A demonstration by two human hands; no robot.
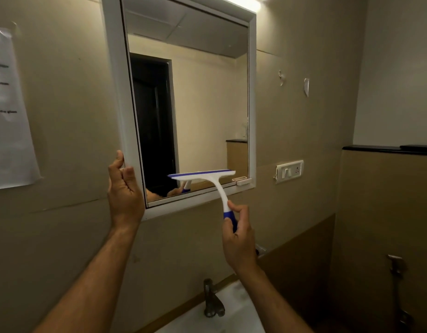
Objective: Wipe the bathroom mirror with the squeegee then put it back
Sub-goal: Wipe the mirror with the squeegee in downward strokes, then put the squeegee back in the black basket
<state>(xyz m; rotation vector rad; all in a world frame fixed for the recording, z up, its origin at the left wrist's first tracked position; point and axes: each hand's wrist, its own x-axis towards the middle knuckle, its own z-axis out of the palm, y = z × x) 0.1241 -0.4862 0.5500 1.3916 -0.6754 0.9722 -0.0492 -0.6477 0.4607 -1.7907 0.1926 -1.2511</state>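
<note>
The white-framed mirror [116, 92] hangs on the beige wall ahead, swung a little out from it. My left hand [124, 191] grips the frame's lower left edge, thumb behind it and fingers curled in front. A white squeegee [205, 176] with a blue rubber strip and blue grip lies across the lower part of the glass, its blade nearly level. My right hand [237, 236] holds it by the blue end of the handle, below the frame's bottom edge. The glass reflects a dark doorway and the squeegee.
A metal tap [211, 299] and white basin [231, 316] sit directly below my arms. A switch plate [289, 170] is right of the mirror, a paper notice [8, 111] left of it. A dark ledge [387, 149] and hose fitting [397, 267] stand at far right.
</note>
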